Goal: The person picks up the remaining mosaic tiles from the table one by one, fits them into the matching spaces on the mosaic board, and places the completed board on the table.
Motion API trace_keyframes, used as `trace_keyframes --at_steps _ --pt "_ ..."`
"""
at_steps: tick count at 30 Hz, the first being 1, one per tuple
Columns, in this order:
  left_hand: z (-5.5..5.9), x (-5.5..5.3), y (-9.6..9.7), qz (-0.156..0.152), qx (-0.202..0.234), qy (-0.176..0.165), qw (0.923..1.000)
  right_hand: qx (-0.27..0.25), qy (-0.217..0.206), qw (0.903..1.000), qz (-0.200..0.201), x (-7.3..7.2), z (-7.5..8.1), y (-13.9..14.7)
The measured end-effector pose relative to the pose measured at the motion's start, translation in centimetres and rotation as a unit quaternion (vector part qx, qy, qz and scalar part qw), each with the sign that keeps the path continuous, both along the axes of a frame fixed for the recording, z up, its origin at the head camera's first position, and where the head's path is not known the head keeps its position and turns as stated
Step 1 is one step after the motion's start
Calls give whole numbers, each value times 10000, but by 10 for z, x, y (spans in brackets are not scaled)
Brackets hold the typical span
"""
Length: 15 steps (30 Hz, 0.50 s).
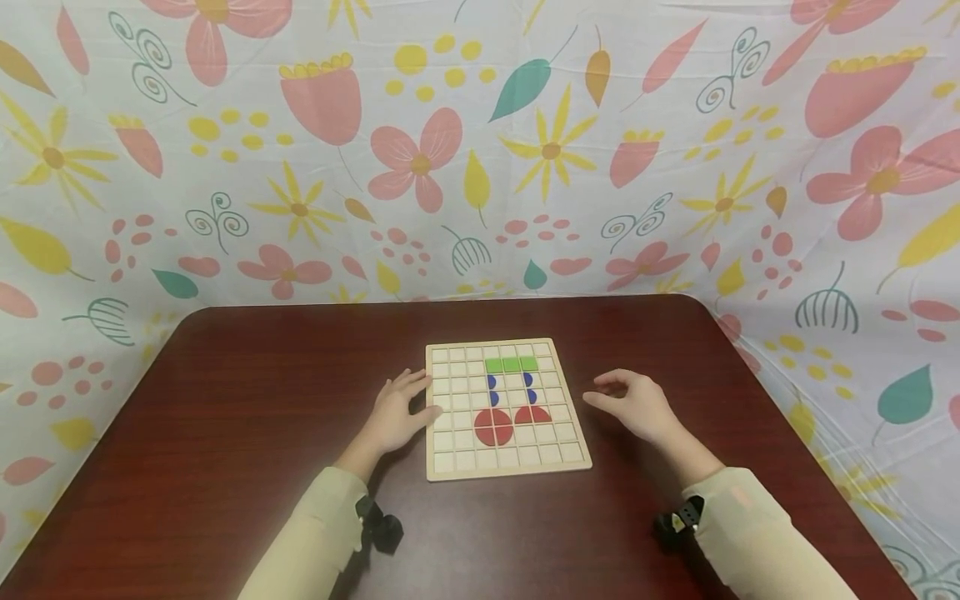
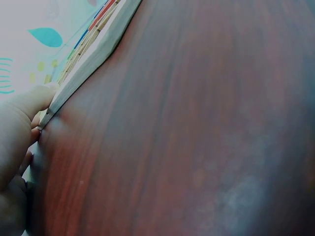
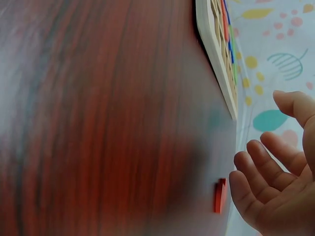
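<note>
Left hand (image 1: 393, 417): flat on the dark red worktop (image 1: 225, 433), fingers straight and relaxed, fingertips pressed against the left edge of the wooden grid board (image 1: 442, 462); the left wrist view shows the fingers (image 2: 29, 105) touching that edge, gripping nothing
Wooden grid board: lies flat at the middle of the worktop, between the two hands, a pale tray of small square cells
Green bar (image 1: 512, 364): sits in the upper rows of the board, lying crosswise
Blue pieces (image 1: 492, 388): two short columns just below the green bar, one under each end
Red shapes (image 1: 493, 427): a full disc at lower left and a half disc (image 1: 533, 414) just beside it on the right, both under the blue columns
Right hand (image 1: 633, 404): just right of the board, apart from it, fingers loosely curled over the worktop and holding nothing
Red piece (image 3: 220, 195): small, on the worktop just beside the right hand's fingertips (image 3: 241, 182) in the right wrist view; cannot tell whether they touch it
</note>
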<state>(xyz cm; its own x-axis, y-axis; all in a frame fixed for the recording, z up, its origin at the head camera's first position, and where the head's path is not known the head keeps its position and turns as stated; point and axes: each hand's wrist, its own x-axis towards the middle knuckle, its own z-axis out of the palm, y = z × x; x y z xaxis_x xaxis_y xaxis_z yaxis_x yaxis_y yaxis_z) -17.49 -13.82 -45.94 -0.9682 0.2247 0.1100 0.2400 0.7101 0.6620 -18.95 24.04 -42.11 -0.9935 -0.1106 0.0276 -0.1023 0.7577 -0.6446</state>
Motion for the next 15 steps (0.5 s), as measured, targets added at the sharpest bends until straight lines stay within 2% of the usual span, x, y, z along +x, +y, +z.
trace_keyframes --at_steps 8,15 --pt "1 0 0 -32 10 -1 10000 249 53 9995 -185 2 5 13" --pt "0 0 0 -34 -26 3 10000 326 63 9991 -258 -1 1 23"
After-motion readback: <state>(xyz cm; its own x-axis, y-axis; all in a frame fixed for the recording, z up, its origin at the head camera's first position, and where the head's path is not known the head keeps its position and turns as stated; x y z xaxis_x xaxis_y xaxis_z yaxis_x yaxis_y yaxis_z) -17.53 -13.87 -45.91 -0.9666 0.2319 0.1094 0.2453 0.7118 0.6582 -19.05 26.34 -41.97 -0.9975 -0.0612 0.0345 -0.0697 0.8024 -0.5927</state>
